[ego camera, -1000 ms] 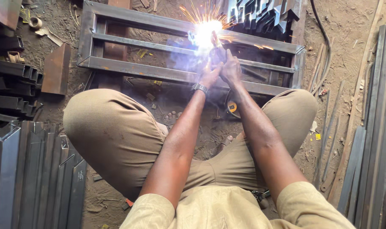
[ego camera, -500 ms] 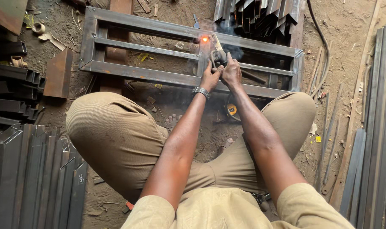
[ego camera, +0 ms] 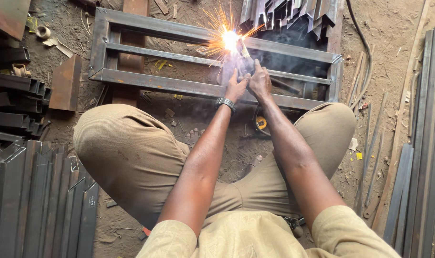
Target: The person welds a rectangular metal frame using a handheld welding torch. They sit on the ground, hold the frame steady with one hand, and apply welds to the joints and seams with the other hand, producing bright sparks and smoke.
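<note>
The right hand [ego camera: 260, 80] is closing around the electrode holder [ego camera: 244, 61], fingers wrapped tight on its grip, and is pointing the rod toward eleven o'clock. The left hand [ego camera: 235, 88], wearing a wristwatch [ego camera: 225, 102], is curling in just beside it at nine o'clock, touching and steadying the same holder; how firmly it is gripping cannot be told, since glare and smoke are hiding the fingertips. At the rod's tip a bright arc [ego camera: 230, 39] is burning and throwing sparks outward, right where a short upright piece is meeting the top rail of the steel frame [ego camera: 146, 26].

The frame is lying flat on the dirt floor at twelve o'clock from the person's knees [ego camera: 127, 148], made of long rails joined by end pieces. Its corners and cross rails are looking already joined, so the work is judged to be well along, with this joint being the one in hand; whether other joints are waiting cannot be told. At one o'clock a heap of cut angle pieces [ego camera: 284, 12] is lying beyond the frame. At nine o'clock dark channel sections [ego camera: 12, 102] are stacked, and at three o'clock long steel bars [ego camera: 425, 124] are lying alongside.
</note>
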